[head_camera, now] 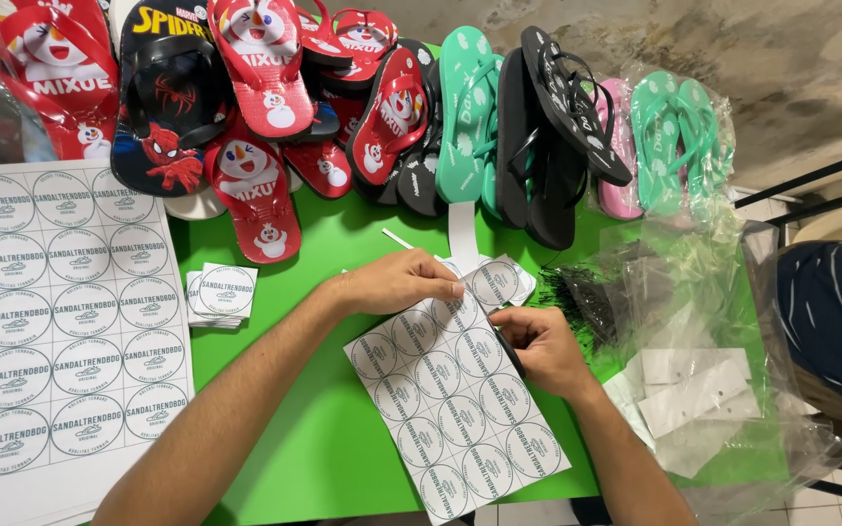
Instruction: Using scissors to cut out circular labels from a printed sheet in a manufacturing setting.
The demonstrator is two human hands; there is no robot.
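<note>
Two bare hands work over a green table (324, 458). Left hand (397, 281): fingers pinched on the upper edge of a label sheet (455, 414), a white page printed with rows of round grey-ringed labels, lying tilted near the table's front edge. Right hand (543, 351): closed around a dark tool at the sheet's right edge; what kind of tool cannot be told, since the fingers hide most of it. Just beyond the sheet's upper end lie a few cut labels (499, 282), overlapping one another, and a narrow white strip (462, 234) runs from them toward the sandals. A small stack of square cut labels (221, 292) sits on the table left of the left forearm, well apart from the sheet. At far left, a larger uncut sheet (60, 321) of the same round labels covers the table's corner. Along the far edge, flip-flops are piled: red sandals (255, 185) with a snowman figure, green sandals (465, 107), black sandals (538, 136), and bagged pairs (669, 136) in pink and green. To the right lie clear bags (674, 292) and white cards (699, 385). A striped sleeve (835, 312) of another person shows at the right border.
</note>
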